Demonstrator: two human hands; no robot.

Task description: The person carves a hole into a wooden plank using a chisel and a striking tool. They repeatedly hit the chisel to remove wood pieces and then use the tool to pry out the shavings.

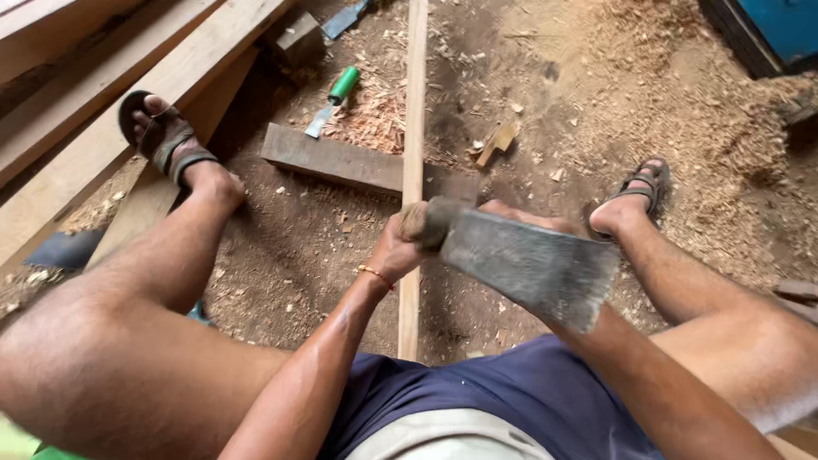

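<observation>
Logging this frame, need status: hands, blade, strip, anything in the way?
Left hand gripping the thin wooden strip. Right hand mostly hidden behind the broad hatchet blade, grip unconfirmed. Green-handled chisel lies left of the strip, apart.

You wear dark navy cloth shorts [511,392], brown strapped sandals [166,136], and a thin orange thread bracelet [376,276] on your bare left wrist.

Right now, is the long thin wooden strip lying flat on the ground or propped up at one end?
Propped up: the strip crosses over the dark plank, and its near end rises between the hands.
</observation>
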